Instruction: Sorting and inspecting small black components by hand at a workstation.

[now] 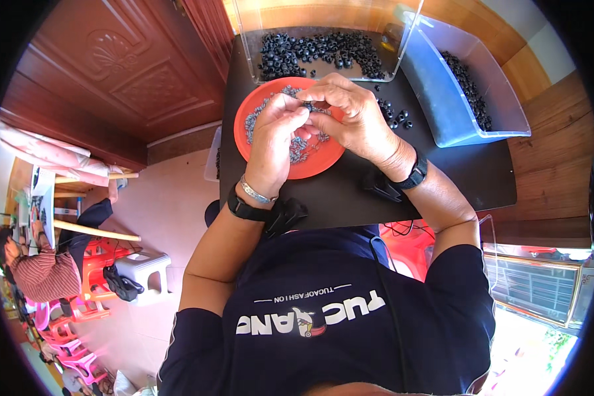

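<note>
Over an orange-red dish (pixel 322 166), my left hand (pixel 276 132) and my right hand (pixel 357 122) meet with bent fingers pressed together. A small black plastic piece (pixel 308 105) shows between their fingertips, mostly covered, so its exact shape cannot be read. Both hands appear to grip it. Many tiny grey parts (pixel 298 150) are spread in the dish below. Right of my right hand, several loose round black pieces (pixel 394 115) lie on the dark table (pixel 462 171).
Behind the dish stands a clear box (pixel 323 14) with a heap of black pieces (pixel 310 51). A blue translucent bin (pixel 435 92), also holding black pieces, sits at the right. Stools (pixel 148 267) and another person (pixel 49 277) are off to the left.
</note>
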`<state>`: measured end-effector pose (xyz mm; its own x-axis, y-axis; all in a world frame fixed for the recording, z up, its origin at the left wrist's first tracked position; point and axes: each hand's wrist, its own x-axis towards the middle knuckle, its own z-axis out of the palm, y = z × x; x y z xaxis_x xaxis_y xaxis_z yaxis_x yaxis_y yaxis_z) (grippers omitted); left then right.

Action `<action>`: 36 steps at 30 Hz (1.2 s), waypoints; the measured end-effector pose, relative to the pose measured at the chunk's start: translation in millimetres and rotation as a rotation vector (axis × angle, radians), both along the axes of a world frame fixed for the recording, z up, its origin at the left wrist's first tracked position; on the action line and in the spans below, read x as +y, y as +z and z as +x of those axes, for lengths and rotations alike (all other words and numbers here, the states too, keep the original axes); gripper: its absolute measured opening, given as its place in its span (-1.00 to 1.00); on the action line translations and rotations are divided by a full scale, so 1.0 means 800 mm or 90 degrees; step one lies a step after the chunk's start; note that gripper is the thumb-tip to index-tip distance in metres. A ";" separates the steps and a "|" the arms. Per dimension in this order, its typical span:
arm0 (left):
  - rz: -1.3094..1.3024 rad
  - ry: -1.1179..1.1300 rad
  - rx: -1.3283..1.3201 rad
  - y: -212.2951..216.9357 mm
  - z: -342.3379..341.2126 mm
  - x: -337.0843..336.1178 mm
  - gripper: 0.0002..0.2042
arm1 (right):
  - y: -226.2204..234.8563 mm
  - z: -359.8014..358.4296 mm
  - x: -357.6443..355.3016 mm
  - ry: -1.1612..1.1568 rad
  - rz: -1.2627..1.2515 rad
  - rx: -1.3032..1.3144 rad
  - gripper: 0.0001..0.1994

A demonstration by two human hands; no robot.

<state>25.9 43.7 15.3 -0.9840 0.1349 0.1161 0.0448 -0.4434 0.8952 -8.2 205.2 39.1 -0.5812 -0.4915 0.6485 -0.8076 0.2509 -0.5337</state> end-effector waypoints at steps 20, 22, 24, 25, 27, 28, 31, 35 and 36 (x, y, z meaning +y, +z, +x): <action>0.150 -0.155 0.058 0.004 0.002 0.003 -0.68 | 0.012 -0.007 0.011 0.105 -0.047 0.003 -0.64; 0.134 -0.136 0.085 0.002 0.000 0.003 -0.69 | 0.012 -0.006 0.008 0.110 -0.052 0.011 -0.64; 0.148 -0.140 0.086 0.001 0.000 0.003 -0.69 | 0.011 -0.003 0.005 0.116 -0.057 0.018 -0.64; 0.162 -0.145 0.088 0.000 0.000 0.003 -0.69 | 0.009 0.001 0.004 0.117 -0.075 -0.044 -0.63; 0.162 -0.146 0.080 -0.002 0.000 0.003 -0.69 | 0.004 0.002 0.003 0.117 -0.092 -0.106 -0.62; 0.162 -0.147 0.072 -0.003 0.000 0.003 -0.69 | 0.000 0.002 0.002 0.093 -0.094 -0.082 -0.62; 0.161 -0.119 0.045 -0.001 0.001 0.006 -0.68 | -0.001 0.001 -0.002 0.040 -0.082 -0.022 -0.64; 0.155 -0.109 0.021 0.006 0.005 0.008 -0.67 | 0.002 0.004 -0.006 -0.018 -0.035 0.100 -0.67; 0.162 -0.106 0.023 0.008 0.007 0.010 -0.66 | 0.002 0.004 -0.006 -0.018 -0.035 0.100 -0.67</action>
